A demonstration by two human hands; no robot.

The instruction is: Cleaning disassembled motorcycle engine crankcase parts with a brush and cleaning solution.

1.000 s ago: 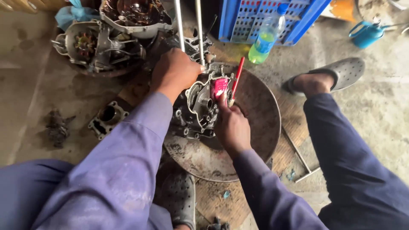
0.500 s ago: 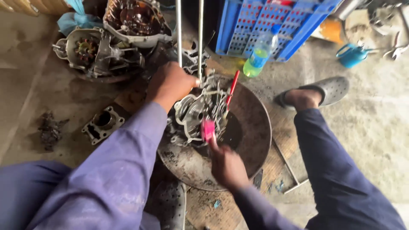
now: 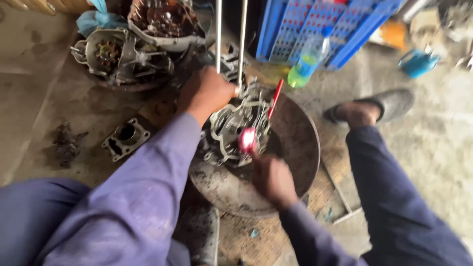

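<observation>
Head view | left hand [image 3: 207, 92] closed on engine crankcase [image 3: 234, 129] studs; right hand [image 3: 272, 180] gripping pink brush [image 3: 247, 139] (blurred) against casing; round metal pan [image 3: 295, 148] beneath

Blue crate [image 3: 315, 24], green-filled bottle [image 3: 306, 58], blue can [image 3: 418, 62], loose cylinder block [image 3: 126, 137], grey sandal [image 3: 389, 104].

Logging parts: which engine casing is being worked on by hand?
The engine casing in the round metal pan, gripped by the left hand; the other engine casings lie untouched at top left.
</observation>
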